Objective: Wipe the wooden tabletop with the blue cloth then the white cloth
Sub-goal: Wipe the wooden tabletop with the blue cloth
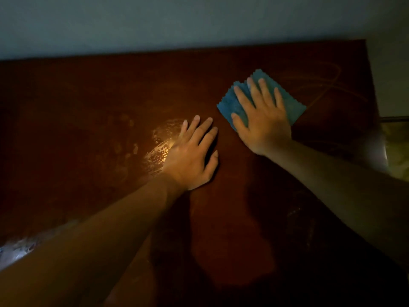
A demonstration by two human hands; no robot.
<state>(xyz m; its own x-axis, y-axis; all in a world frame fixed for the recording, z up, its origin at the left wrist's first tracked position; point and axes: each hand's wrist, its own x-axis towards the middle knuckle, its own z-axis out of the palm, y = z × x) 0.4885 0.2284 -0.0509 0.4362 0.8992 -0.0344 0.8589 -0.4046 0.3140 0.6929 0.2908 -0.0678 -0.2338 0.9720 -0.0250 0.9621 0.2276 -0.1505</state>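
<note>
i'm in the first step, the blue pass. my right hand (263, 116) lies flat on the blue cloth (294, 105), fingers (254, 91) straight and spread, pressing it down onto the wooden counter (88, 103) rather than gripping it. the cloth sits toward two o'clock of the counter, near the far right corner, folded in layers with its zigzag edge showing past my fingertips. my left hand (192, 151) rests bare on the wood near the centre, fingers straight and holding nothing, just beside a shiny patch (159, 147) at its nine o'clock.

next, i judge, the cloth should be dragged from two o'clock across toward that patch and on to the nine o'clock side, keeping the palm flat so the layers don't bunch, and my left hand must get out of its way.

the white cloth is nowhere in view. the room is dim; the shiny patch may be wet residue or only glare, i can't tell. the counter's near edge and left end are cut off or lost in shadow.
</note>
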